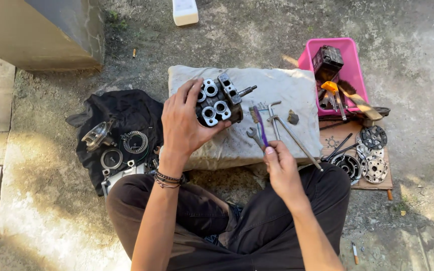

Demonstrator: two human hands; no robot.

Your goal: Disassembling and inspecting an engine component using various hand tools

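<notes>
A seated person's left hand point(181, 122) grips a metal cylinder block point(219, 102) over a grey cloth point(287, 90). At five o'clock, the right hand point(280, 163) pinches a purple-handled wire brush point(258, 124), beside a wrench point(254, 135).

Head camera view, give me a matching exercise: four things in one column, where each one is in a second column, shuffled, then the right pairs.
Things:
1. metal engine block
2. purple-handled brush
3. dark boxy part
4. toothed ring

Places:
A. on the black cloth
B. in the pink tub
C. gripped by the left hand over the grey cloth
D. held by the right hand

Pairs: 1-C, 2-D, 3-B, 4-A
</notes>
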